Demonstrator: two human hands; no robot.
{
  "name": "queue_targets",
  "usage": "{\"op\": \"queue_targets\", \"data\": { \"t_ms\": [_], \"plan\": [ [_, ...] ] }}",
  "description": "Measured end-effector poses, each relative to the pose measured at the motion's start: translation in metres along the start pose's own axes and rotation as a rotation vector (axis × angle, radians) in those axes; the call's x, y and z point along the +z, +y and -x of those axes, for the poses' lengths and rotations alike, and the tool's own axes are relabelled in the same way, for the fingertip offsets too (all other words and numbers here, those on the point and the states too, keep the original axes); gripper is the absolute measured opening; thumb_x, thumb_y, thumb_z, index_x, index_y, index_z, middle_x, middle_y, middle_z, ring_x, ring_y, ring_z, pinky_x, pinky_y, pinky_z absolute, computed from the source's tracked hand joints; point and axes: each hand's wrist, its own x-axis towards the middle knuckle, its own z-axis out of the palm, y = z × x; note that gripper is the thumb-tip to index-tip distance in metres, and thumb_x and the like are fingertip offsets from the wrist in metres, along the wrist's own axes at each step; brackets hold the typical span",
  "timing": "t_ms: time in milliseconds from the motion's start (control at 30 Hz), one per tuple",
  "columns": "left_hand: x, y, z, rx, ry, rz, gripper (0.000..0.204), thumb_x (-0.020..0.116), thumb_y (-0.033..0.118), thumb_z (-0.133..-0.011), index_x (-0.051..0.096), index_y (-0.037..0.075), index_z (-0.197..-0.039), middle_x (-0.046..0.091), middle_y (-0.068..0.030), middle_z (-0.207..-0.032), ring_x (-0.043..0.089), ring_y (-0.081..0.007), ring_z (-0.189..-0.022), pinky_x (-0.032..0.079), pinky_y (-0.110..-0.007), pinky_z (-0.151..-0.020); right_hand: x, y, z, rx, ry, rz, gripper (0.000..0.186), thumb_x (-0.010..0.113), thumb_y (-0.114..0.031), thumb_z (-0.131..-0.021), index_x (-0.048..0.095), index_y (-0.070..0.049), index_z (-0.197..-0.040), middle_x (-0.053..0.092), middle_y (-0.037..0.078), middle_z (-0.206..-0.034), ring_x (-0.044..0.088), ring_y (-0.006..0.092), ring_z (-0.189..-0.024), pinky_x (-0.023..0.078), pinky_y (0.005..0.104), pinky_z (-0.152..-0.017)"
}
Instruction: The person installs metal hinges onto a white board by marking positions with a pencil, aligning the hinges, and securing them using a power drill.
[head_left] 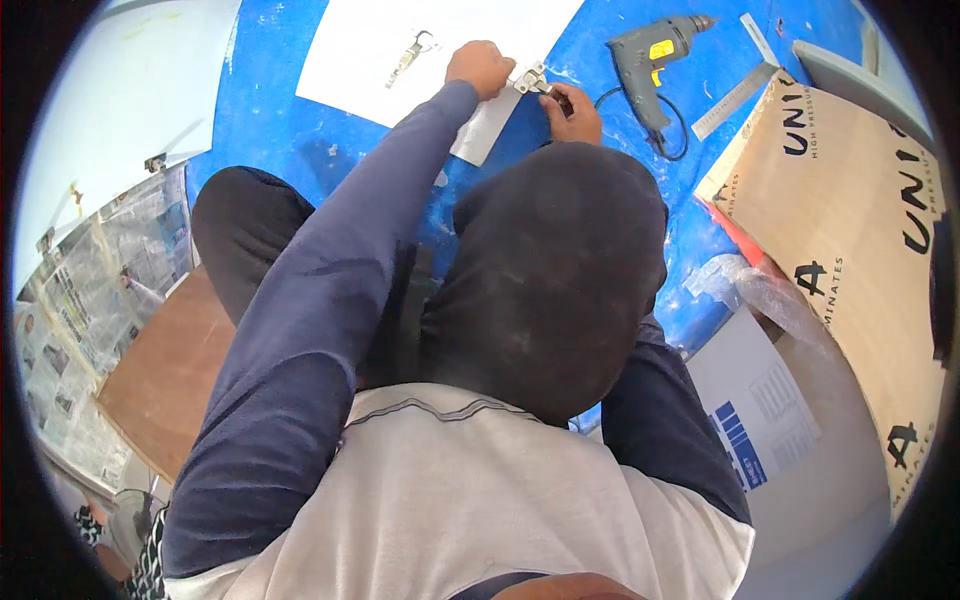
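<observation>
You're getting bright, even light, w/ the white sheet (480, 25) nearly blown out. Soft shadow on the blue floor (270, 60) nr your L knee (250, 190). Fisheye bends edges, esp. the brown cardboard (850, 190) on R; corners black; metal hinge (530, 78) a bit soft.

Scuffed Blue Floor (265, 90) Under Bright Light

From a distance, I am seeing printed newspaper sheets (110, 255) lying at left beside a flat brown wooden board (175, 365), while a broad tan printed sheet (825, 210) is filling much of the right.

Hinge (530, 78) — silver (board (450, 25): white).
</observation>
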Motion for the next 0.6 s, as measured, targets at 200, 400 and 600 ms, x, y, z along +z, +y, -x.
{"op": "queue_targets", "data": {
  "t_ms": [200, 400, 600],
  "plan": [
    [-0.009, -0.042, 0.018, 0.394, 0.152, 0.004, 0.030, 0.067, 0.025, -0.093, 0.074, 0.011, -0.118, 0.073, -0.0150, -0.103, 0.072, -0.0287, -0.097, 0.057, -0.042, -0.087, 0.010, -0.019, -0.015, -0.162, -0.059, 0.206, 0.025, 0.080, -0.017, -0.085, 0.073, -0.004, -0.106, 0.069, 0.016, -0.093, 0.067, 0.0367, -0.087, 0.052, 0.0455, -0.078],
    [-0.001, -0.034, 0.040, 0.527, 0.207, -0.297, 0.034, 0.068, 0.022, -0.095, 0.070, 0.018, -0.129, 0.064, -0.0102, -0.099, 0.069, -0.0297, -0.089, 0.056, -0.043, -0.080, 0.012, -0.020, -0.023, -0.217, -0.109, 0.316, 0.028, 0.081, -0.024, -0.083, 0.074, -0.004, -0.101, 0.070, 0.016, -0.098, 0.067, 0.0364, -0.092, 0.052, 0.0460, -0.082],
    [0.011, -0.022, 0.034, 0.488, 0.160, -0.357, 0.038, 0.068, 0.017, -0.094, 0.069, 0.019, -0.131, 0.067, -0.0116, -0.106, 0.070, -0.0326, -0.095, 0.056, -0.045, -0.085, 0.009, -0.013, -0.062, 0.206, -0.187, 0.200, 0.051, 0.083, -0.053, -0.079, 0.075, -0.003, -0.085, 0.076, 0.017, -0.089, 0.072, 0.0354, -0.083, 0.055, 0.0447, -0.076]
  ]
}}
